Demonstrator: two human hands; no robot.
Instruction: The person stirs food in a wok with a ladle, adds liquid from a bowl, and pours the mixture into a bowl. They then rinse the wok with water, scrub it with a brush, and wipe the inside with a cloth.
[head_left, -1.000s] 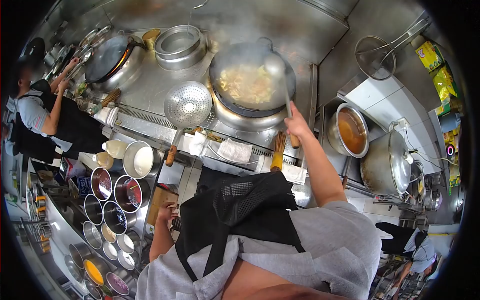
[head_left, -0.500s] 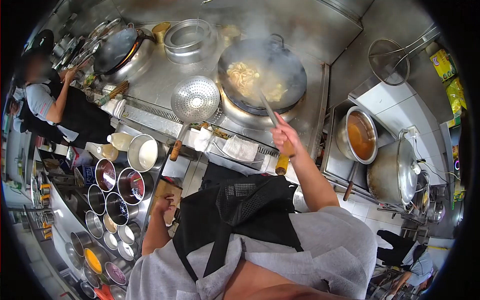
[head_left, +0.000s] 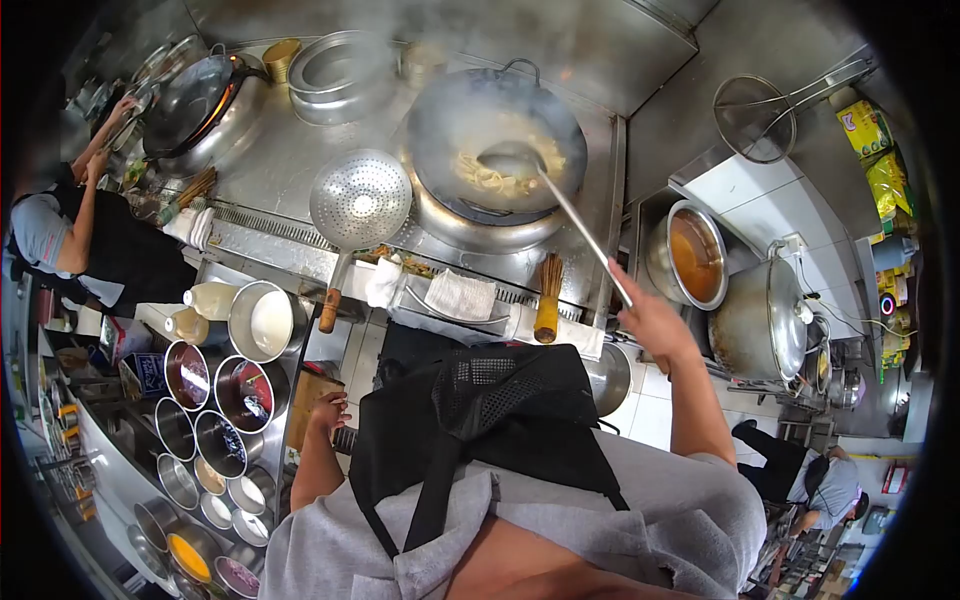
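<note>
My right hand (head_left: 650, 322) grips the end of a long steel ladle (head_left: 570, 215). The ladle's bowl rests among pale noodles (head_left: 490, 178) in a big steaming black wok (head_left: 440, 110) on the burner ahead. My left hand (head_left: 328, 410) hangs low by my apron with its fingers loosely apart and nothing in it. It is next to a brown box (head_left: 303, 398) and close to a rack of round steel seasoning tins (head_left: 215, 400).
A perforated skimmer (head_left: 360, 200) and a bamboo brush (head_left: 547, 295) lie at the stove's front edge. An open pot of orange broth (head_left: 692, 255) and a lidded pot (head_left: 760, 320) stand right. A co-worker (head_left: 90, 240) tends a second wok (head_left: 190, 100) at left.
My right hand has drawn back to the right and toward me. The ladle went from raised over the wok's right side to lying low in the noodles. My left hand barely moved.
</note>
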